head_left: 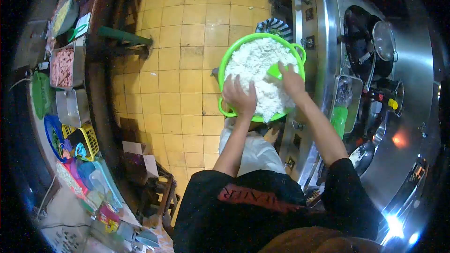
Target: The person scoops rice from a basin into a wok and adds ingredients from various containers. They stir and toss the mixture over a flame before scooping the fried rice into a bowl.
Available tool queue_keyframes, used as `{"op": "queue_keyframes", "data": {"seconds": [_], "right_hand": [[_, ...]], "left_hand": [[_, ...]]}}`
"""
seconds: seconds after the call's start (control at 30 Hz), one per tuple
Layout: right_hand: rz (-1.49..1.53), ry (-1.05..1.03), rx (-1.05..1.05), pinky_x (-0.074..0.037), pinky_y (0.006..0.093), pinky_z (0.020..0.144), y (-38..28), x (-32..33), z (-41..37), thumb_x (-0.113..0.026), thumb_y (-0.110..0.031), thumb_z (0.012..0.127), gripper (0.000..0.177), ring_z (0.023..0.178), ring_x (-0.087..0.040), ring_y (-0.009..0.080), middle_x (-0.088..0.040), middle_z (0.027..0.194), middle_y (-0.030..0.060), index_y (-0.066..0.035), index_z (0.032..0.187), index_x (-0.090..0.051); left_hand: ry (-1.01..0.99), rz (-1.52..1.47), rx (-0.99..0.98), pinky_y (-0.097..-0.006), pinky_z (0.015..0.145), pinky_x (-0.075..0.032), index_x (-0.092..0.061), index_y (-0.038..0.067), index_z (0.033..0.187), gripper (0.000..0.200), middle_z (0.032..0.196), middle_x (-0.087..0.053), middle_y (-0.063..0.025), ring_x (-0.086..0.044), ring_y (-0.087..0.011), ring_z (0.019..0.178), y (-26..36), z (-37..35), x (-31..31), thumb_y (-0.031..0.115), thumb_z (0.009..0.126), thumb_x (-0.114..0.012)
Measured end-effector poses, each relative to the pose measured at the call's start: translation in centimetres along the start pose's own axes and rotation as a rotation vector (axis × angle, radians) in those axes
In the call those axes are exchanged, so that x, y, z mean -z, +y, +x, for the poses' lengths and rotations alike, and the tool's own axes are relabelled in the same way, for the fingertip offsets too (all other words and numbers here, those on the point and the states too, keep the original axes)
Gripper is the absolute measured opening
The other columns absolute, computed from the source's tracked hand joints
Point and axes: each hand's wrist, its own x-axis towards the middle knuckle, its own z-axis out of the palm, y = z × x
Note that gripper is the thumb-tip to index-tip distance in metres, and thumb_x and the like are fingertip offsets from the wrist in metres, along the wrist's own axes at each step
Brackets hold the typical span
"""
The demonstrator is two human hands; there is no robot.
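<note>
A bright green basin (302, 71) with two side handles is heaped with a white, crumbly food (262, 58) whose exact kind I cannot make out. My left hand (239, 96) lies on the near left part of the heap, fingers spread and holding nothing. On the right side of the basin, my right hand (291, 78) grips a small green plastic scoop (274, 71), tilted into the white food. The scoop's far edge touches the heap, and my fingers cover part of it.
To the right runs a steel stove counter with a dark wok (354, 30), a wire strainer (384, 41) and a metal tray (358, 89). The left-hand table bears a tray of pink meat pieces (62, 67), a yellow basket (91, 140) and several containers. A striped bowl (280, 24) sits beyond the basin.
</note>
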Motion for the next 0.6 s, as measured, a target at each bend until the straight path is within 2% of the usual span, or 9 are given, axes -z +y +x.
{"op": "queue_keyframes", "data": {"seconds": [0.13,0.17,0.2,0.27,0.37,0.47,0.53,0.57,0.6], "right_hand": [[-0.065,0.124,0.052,-0.054,0.0415,0.058,-3.1,-1.0,-1.3,-0.050,-0.006,0.081,0.054,0.076,-0.061,0.0378,-0.046,0.122,0.0207,-0.021,0.132,-0.039],[-0.065,0.130,0.042,-0.054,0.0415,0.058,-3.3,-1.1,-1.6,-0.050,-0.006,0.081,0.054,0.076,-0.061,0.0378,-0.046,0.122,0.0207,-0.021,0.132,-0.039],[-0.044,0.111,0.026,-0.053,0.0429,0.061,-3.4,-1.2,-1.6,-0.049,-0.005,0.080,0.056,0.075,-0.061,0.0376,-0.047,0.119,0.0191,-0.023,0.133,-0.039],[-0.021,0.107,-0.001,-0.053,0.0443,0.063,-3.1,-1.0,-1.6,-0.048,-0.004,0.080,0.058,0.074,-0.061,0.0374,-0.049,0.115,0.0175,-0.025,0.133,-0.038],[-0.043,0.200,0.051,-0.053,0.0395,0.053,-2.8,-1.0,-2.7,-0.050,-0.005,0.079,0.056,0.070,-0.061,0.0330,-0.049,0.113,0.0174,-0.022,0.131,-0.040],[-0.038,0.197,0.027,-0.054,0.0391,0.055,-2.9,-0.8,-3.2,-0.052,-0.007,0.080,0.053,0.073,-0.061,0.0344,-0.048,0.118,0.0177,-0.021,0.130,-0.041],[-0.031,0.211,0.019,-0.054,0.0387,0.056,-2.9,-1.1,-3.4,-0.053,-0.008,0.080,0.054,0.074,-0.061,0.0342,-0.048,0.119,0.0180,-0.021,0.131,-0.041],[-0.025,0.210,0.023,-0.054,0.0384,0.056,-2.8,-1.3,-3.3,-0.053,-0.007,0.079,0.054,0.074,-0.061,0.0340,-0.047,0.120,0.0182,-0.021,0.131,-0.041],[-0.019,0.205,0.026,-0.054,0.0381,0.055,-2.7,-1.5,-3.4,-0.053,-0.007,0.079,0.054,0.075,-0.061,0.0338,-0.047,0.121,0.0184,-0.022,0.130,-0.041]], "left_hand": [[-0.489,0.200,-0.239,-0.0544,0.093,-0.028,-0.065,0.011,0.098,0.024,0.100,-0.063,-0.0019,-0.048,-0.0255,0.104,2.2,6.3,-4.6,0.019,0.075,-0.063],[-0.602,0.312,-0.386,-0.0532,0.092,-0.030,-0.068,0.013,0.093,0.020,0.092,-0.065,-0.0040,-0.050,-0.0262,0.100,2.1,7.7,-5.4,0.016,0.075,-0.059],[-0.599,0.306,-0.399,-0.0532,0.092,-0.030,-0.068,0.013,0.093,0.020,0.092,-0.065,-0.0040,-0.050,-0.0262,0.100,2.1,8.1,-6.1,0.016,0.075,-0.059],[-0.656,0.557,-0.676,-0.0459,0.093,-0.030,-0.070,0.012,0.084,0.016,0.083,-0.065,-0.0053,-0.051,-0.0249,0.097,2.3,8.6,-7.5,0.011,0.076,-0.055],[-0.691,0.574,-0.731,-0.0463,0.098,-0.030,-0.070,0.012,0.086,0.017,0.084,-0.066,-0.0068,-0.053,-0.0266,0.100,2.2,7.8,-8.4,0.013,0.080,-0.054],[-0.738,0.594,-0.820,-0.0469,0.101,-0.028,-0.069,0.011,0.085,0.019,0.085,-0.068,-0.0097,-0.057,-0.0288,0.100,2.8,7.5,-8.0,0.015,0.083,-0.051],[-0.886,0.585,-0.762,-0.0499,0.102,-0.028,-0.067,0.009,0.086,0.017,0.084,-0.066,-0.0131,-0.057,-0.0309,0.100,3.0,7.7,-8.1,0.015,0.082,-0.051],[-0.814,0.551,-0.793,-0.0476,0.094,-0.039,-0.066,0.008,0.086,0.014,0.086,-0.066,-0.0156,-0.060,-0.0324,0.092,2.9,8.2,-8.2,0.013,0.080,-0.054],[-0.813,0.553,-0.805,-0.0476,0.094,-0.039,-0.066,0.008,0.086,0.014,0.086,-0.066,-0.0156,-0.060,-0.0324,0.092,3.8,8.8,-7.8,0.013,0.080,-0.054]]}}
